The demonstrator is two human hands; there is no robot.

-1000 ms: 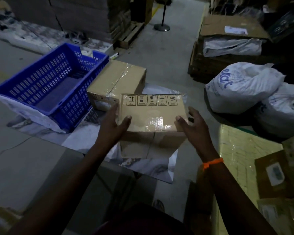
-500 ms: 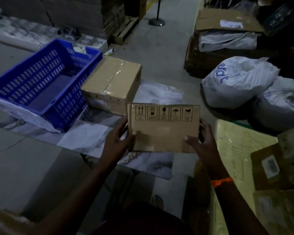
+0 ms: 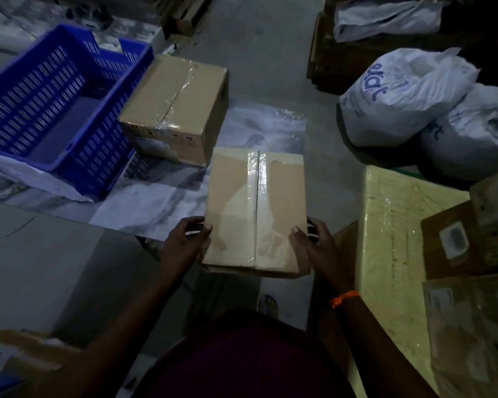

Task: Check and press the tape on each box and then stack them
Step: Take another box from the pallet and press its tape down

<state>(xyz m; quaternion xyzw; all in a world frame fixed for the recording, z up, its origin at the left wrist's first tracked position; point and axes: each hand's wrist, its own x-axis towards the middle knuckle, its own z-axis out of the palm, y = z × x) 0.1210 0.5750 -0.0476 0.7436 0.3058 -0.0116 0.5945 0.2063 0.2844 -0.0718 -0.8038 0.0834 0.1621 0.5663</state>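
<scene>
**Taped box held seam-up between both hands**

A small brown cardboard box (image 3: 256, 211) lies top face up in front of the person, with a strip of clear glossy tape (image 3: 256, 193) running along its centre seam. The left hand (image 3: 184, 245) grips its near left edge and the right hand (image 3: 314, 248) its near right edge, thumbs curled onto the top (the other fingers are mostly hidden). I cannot tell whether it rests on the marbled white-grey sheet (image 3: 156, 202). Beyond it stands a larger taped brown cardboard box (image 3: 176, 107), just beside a blue slotted plastic crate (image 3: 55, 104).
</scene>
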